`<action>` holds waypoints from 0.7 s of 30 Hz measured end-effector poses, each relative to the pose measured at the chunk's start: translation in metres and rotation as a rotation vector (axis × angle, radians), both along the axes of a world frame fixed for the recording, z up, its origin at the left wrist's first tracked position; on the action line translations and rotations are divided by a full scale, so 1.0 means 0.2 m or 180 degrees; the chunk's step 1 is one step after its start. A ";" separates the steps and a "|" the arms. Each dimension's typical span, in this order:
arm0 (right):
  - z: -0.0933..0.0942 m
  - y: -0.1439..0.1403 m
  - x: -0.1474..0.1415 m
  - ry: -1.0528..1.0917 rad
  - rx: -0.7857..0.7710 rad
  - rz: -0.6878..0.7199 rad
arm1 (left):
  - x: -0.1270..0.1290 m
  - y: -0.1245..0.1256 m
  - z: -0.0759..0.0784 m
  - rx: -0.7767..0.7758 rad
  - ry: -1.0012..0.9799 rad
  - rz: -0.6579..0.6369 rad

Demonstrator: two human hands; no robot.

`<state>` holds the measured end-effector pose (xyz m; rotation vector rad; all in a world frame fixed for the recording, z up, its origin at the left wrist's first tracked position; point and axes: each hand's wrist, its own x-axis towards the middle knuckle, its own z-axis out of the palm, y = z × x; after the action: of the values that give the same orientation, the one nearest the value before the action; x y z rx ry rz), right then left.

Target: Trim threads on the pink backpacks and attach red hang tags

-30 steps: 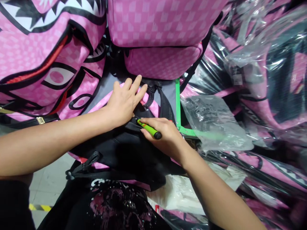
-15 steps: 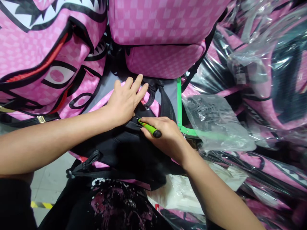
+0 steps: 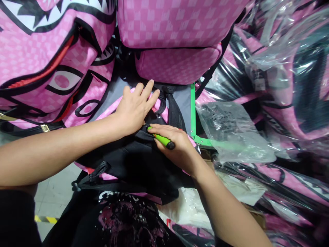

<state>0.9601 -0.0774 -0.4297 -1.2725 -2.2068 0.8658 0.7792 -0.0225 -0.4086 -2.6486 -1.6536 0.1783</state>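
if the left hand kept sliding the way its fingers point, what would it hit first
Probably the black strap just past the fingertips of the left hand, then the pink checkered backpack beyond. Depth is unclear, so the hand could pass under that bag.

Grey worktop (image 3: 183, 97), green edge (image 3: 193, 109). Pink backpacks (image 3: 174, 31) stacked at 12 o'clock; black-backed backpack (image 3: 133, 164) at centre; plastic-wrapped bags (image 3: 282, 85) at 3 o'clock.

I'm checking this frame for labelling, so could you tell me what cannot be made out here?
- Tip of green tool: head view, hidden between left hand and right hand.
- Print on plastic bag: too small, glare.
- Black backpack panel: seam detail lost in shadow.
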 end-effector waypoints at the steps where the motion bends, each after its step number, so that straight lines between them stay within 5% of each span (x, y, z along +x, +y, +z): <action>1: -0.01 0.00 0.00 0.0062 -0.0060 0.0008 | 0.00 0.00 0.00 0.0002 -0.0010 0.0004; 21: -0.05 -0.07 -0.08 0.0085 0.0243 -0.0807 | 0.00 -0.01 0.01 0.0044 0.0094 -0.0014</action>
<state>0.9440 -0.0909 -0.4406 -1.4550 -1.9827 0.6892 0.7795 -0.0244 -0.4058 -2.6262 -1.6342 0.2041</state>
